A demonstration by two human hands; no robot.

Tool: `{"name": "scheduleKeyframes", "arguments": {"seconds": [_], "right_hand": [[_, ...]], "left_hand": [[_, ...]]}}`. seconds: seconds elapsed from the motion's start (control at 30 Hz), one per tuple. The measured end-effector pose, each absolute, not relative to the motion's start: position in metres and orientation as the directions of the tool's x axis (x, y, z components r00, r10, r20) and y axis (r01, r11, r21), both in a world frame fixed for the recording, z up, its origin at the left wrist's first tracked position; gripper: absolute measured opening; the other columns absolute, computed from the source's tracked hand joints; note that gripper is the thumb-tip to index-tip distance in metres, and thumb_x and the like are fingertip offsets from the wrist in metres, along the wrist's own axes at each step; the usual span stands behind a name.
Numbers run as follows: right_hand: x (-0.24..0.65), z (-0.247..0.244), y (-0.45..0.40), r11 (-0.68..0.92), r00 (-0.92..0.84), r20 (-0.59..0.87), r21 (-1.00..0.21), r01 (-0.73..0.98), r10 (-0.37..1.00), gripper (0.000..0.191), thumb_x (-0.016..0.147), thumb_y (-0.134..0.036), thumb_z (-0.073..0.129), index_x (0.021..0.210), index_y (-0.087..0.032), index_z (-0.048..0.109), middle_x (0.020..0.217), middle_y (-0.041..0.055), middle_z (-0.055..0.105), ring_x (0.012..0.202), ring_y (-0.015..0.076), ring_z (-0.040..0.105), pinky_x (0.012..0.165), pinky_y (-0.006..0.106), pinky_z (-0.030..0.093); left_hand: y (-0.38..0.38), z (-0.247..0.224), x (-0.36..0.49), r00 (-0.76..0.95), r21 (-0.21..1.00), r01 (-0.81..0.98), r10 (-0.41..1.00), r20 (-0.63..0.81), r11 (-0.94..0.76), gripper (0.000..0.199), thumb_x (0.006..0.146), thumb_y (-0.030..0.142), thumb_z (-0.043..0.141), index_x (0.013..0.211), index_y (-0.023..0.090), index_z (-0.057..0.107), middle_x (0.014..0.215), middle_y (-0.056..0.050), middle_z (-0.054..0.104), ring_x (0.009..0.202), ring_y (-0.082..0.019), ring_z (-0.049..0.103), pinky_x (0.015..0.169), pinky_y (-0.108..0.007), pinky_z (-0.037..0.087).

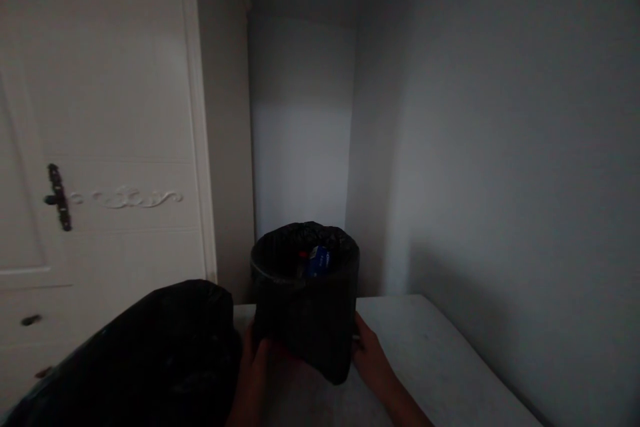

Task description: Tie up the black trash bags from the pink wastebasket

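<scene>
A trash bin (306,313) lined with a black plastic bag stands in the middle of the view, its mouth facing up and slightly toward me. The liner folds over the rim and hangs lower at the front right. Inside lies a blue item with white print (319,261), beside something small and red (303,255). My left hand (255,363) grips the lower left side of the bin, thumb in front. On the opposite side, my right hand (367,347) holds it with the fingers partly hidden behind the liner. A bit of red shows under the liner's lower edge.
A large, bulging black plastic bag (150,353) fills the lower left. Beneath the bin is a pale tabletop (440,360), bordered by a grey wall (500,147) at right. A white wardrobe (125,80) with dark handles stands at left. The room is dim.
</scene>
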State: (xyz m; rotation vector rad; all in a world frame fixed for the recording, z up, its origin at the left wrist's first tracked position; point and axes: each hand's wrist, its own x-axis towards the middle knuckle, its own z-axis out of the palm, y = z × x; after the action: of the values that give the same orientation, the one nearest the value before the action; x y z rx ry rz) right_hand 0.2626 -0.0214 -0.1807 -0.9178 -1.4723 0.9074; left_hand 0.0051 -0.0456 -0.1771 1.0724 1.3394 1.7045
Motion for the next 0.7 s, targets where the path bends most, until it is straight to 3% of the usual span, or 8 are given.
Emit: {"name": "scheduleKeyframes", "arguments": {"seconds": [0.1, 0.33, 0.7], "right_hand": [[0.263, -0.177, -0.023, 0.412, -0.062, 0.408, -0.907, 0.088, 0.911, 0.055, 0.084, -0.021, 0.055, 0.139, -0.022, 0.063, 0.132, 0.0126, 0.074, 0.121, 0.0286, 0.072, 0.102, 0.045, 0.058], [0.265, -0.185, -0.021, 0.421, -0.060, 0.417, -0.885, 0.198, 0.907, 0.057, 0.080, -0.018, 0.050, 0.135, -0.021, 0.065, 0.133, 0.0112, 0.075, 0.121, 0.0266, 0.072, 0.102, 0.041, 0.058], [0.268, -0.188, -0.021, 0.431, -0.043, 0.433, -0.875, 0.220, 0.900, 0.054, 0.077, -0.015, 0.051, 0.128, -0.021, 0.068, 0.135, 0.0125, 0.074, 0.120, 0.0270, 0.073, 0.101, 0.040, 0.059]], "left_hand": [[-0.047, -0.173, 0.005, -0.404, 0.977, -0.039, 0.897, 0.178, -0.211, 0.062, 0.086, 0.052, 0.061, 0.141, 0.022, 0.056, 0.153, -0.015, 0.058, 0.151, -0.036, 0.044, 0.127, -0.055, 0.029], [-0.051, -0.167, 0.005, -0.433, 0.987, -0.037, 0.892, 0.127, -0.159, 0.049, 0.082, 0.048, 0.062, 0.122, 0.021, 0.069, 0.136, -0.013, 0.071, 0.138, -0.037, 0.058, 0.122, -0.054, 0.039], [-0.049, -0.171, 0.010, -0.442, 0.990, -0.061, 0.893, 0.085, -0.125, 0.045, 0.081, 0.049, 0.060, 0.113, 0.020, 0.070, 0.128, -0.015, 0.073, 0.135, -0.038, 0.060, 0.119, -0.057, 0.039]]}}
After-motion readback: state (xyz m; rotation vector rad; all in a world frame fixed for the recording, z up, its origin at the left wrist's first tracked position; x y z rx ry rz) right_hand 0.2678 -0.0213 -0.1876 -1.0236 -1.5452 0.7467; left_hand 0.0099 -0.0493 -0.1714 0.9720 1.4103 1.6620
